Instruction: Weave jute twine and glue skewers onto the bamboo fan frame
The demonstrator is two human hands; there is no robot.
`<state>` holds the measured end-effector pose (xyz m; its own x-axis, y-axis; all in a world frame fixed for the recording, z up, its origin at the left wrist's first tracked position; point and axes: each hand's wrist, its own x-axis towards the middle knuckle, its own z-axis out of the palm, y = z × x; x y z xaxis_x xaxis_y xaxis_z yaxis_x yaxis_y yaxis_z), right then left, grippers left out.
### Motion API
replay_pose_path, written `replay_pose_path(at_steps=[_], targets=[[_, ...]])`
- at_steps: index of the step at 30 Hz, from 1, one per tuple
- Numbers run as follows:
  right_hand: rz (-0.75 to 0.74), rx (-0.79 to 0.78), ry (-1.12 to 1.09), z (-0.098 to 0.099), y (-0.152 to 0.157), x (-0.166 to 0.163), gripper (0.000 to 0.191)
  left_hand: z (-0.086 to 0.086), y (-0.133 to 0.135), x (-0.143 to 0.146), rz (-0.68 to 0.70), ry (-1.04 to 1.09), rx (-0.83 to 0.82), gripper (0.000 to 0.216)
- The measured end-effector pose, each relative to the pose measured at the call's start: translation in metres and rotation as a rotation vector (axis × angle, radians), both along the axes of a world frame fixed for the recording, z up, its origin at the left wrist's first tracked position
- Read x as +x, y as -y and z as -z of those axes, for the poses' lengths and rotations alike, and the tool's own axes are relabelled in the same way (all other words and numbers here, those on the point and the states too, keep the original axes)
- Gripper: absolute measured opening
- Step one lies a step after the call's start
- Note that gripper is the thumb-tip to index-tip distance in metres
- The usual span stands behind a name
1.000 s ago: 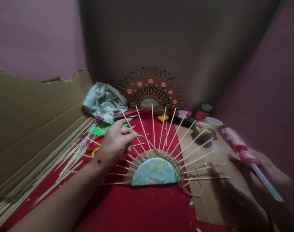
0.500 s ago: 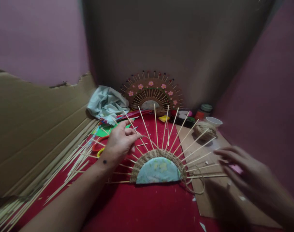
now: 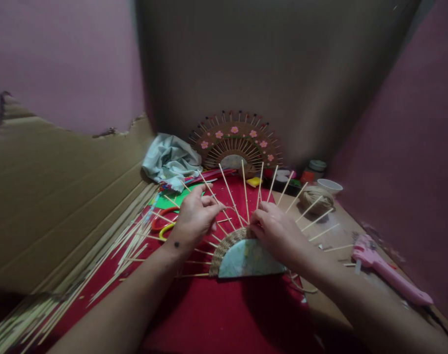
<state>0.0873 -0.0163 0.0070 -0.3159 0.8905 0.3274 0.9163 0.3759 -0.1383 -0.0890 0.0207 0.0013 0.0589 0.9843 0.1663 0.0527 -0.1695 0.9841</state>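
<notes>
A half-round fan frame lies on the red cloth, with a pale blue floral centre [image 3: 242,260], a woven twine band [image 3: 224,246] round its arc and thin wooden sticks [image 3: 229,196] radiating outward. My left hand [image 3: 200,214] is over the left sticks, thumb and fingers pinched on a thin strand of twine [image 3: 228,208] that runs toward the band. At the top of the band, my right hand [image 3: 273,228] has its fingers closed among the sticks; what they grip is hidden. A loose loop of twine [image 3: 305,289] trails at the band's lower right end.
A finished fan with pink flowers [image 3: 234,130] leans at the back. Crumpled light blue cloth [image 3: 172,160], scissors [image 3: 166,231] and loose sticks [image 3: 113,270] lie left. On the right are a twine ball [image 3: 316,198], a white cup [image 3: 330,186] and a pink glue gun [image 3: 389,275] on a board.
My right hand has moved left from beyond the right-hand sticks to the top of the woven band, uncovering the glue gun. My left hand keeps its pinch on the twine; the view shifted slightly.
</notes>
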Motion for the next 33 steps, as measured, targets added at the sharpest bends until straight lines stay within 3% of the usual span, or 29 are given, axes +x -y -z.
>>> replay_pose_path(at_steps=[6,15,20,22,25,27,30,33], targets=[[-0.039,0.022,-0.194,-0.013,-0.004,0.003,0.010,-0.002,0.001,0.000,0.006,-0.010,-0.020,0.047],[0.021,-0.359,-0.757,-0.021,-0.006,0.001,0.011,-0.002,0.003,0.000,0.036,-0.022,-0.030,0.054],[0.046,-0.389,-1.001,-0.023,-0.005,0.001,0.011,-0.005,0.005,0.002,0.001,-0.044,-0.015,0.057],[0.037,-0.360,-1.014,-0.023,-0.005,0.002,0.011,-0.006,0.009,0.002,-0.091,-0.128,0.099,0.056],[0.032,-0.318,-0.961,-0.024,-0.006,0.002,0.010,-0.005,0.018,0.002,-0.335,-0.407,0.483,0.053],[0.032,-0.284,-0.926,-0.025,-0.006,0.003,0.010,-0.006,0.025,0.003,-0.419,-0.609,0.711,0.048],[0.029,-0.235,-0.884,-0.025,-0.007,0.004,0.010,-0.007,0.029,0.010,-0.343,-0.732,0.822,0.043],[0.018,-0.201,-0.859,-0.023,-0.007,0.005,0.009,-0.011,0.025,0.018,-0.210,-0.691,0.734,0.043]])
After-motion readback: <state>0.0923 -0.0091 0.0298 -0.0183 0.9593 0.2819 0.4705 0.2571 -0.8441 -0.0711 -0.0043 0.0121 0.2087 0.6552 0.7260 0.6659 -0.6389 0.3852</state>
